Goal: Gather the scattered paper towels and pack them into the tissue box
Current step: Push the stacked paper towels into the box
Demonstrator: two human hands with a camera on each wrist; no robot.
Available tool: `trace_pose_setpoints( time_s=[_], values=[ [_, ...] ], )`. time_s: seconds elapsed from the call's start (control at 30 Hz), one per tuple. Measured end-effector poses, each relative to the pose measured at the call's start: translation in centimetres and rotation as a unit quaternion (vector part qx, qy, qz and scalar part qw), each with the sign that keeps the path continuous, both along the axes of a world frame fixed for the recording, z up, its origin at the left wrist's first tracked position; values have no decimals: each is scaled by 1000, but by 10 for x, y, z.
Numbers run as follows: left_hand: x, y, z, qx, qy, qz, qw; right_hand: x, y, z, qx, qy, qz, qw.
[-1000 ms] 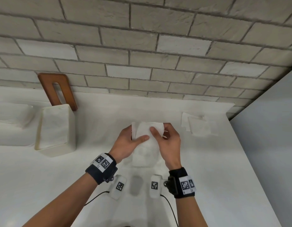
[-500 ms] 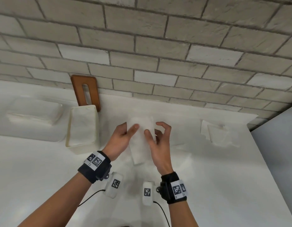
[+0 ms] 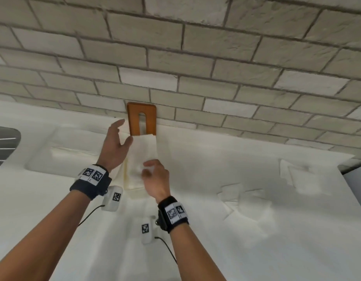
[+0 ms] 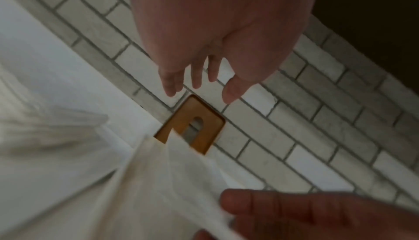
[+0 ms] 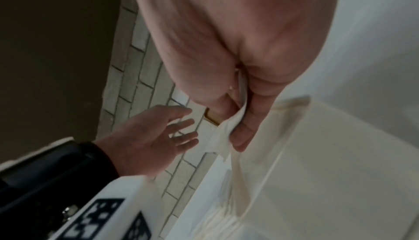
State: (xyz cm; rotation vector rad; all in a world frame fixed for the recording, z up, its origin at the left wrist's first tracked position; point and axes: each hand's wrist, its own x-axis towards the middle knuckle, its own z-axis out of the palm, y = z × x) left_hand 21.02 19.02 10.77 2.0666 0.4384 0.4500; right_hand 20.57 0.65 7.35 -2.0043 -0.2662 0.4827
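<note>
A folded white paper towel [image 3: 145, 151] hangs over the cream tissue box [image 3: 135, 192], pinched at its near end by my right hand [image 3: 150, 169]. In the right wrist view the thumb and fingers of the right hand [image 5: 235, 129] pinch the paper towel [image 5: 221, 136] beside the open box [image 5: 294, 154]. My left hand [image 3: 122, 132] hovers open just left of the towel, fingers spread, holding nothing. In the left wrist view the left hand [image 4: 199, 86] is spread above the paper towel [image 4: 181, 181]. The inside of the box is mostly hidden.
A wooden lid [image 3: 142, 118] with a slot leans on the brick wall behind the box. Loose paper towels [image 3: 244, 201] lie on the white counter to the right, more paper towels [image 3: 297, 175] near the right corner. A white stack [image 3: 70, 151] sits left.
Both hands carried the towel left to the box. My left hand let go of it and opened; my right hand kept hold. The camera turned left.
</note>
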Motion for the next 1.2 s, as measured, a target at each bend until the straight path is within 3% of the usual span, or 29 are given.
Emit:
trace_pose_setpoints(
  time_s=[0.07,0.13,0.23,0.3,0.37,0.47,0.53,0.6,0.73,0.87,1.03,1.2],
  values=[
    [0,7,-10,116,22,-30,993,-1,15,-3,-21,40,7,999],
    [-1,4,-24,174,89,-99,976,-3,19,-3,-46,46,35,997],
    [-7,-8,-46,259,297,-195,898,-6,-3,3,-57,-13,44,997],
    [-10,-13,-56,283,347,-194,873,-4,-37,5,-33,-54,5,998],
    [-11,-26,-56,310,313,-162,883,3,-86,1,-27,-98,-42,994],
    [-18,-62,-50,338,137,-118,924,21,-181,-17,-87,-156,-95,979],
    [-24,-100,-45,296,2,-129,946,34,-249,-30,-169,-181,-122,961],
    [-25,-144,-44,241,-36,-166,956,47,-309,-43,-252,-154,-155,943],
    [-12,-236,-72,219,39,-310,924,64,-382,-71,-370,-44,-37,927],
    [5,-319,-110,166,156,-392,891,56,-402,-84,-348,-85,-33,933],
    [17,-375,-130,275,228,-345,868,40,-412,-96,-320,-94,-22,943],
    [24,-387,-130,245,265,-322,875,51,-416,-83,-346,-74,34,935]
  ],
)
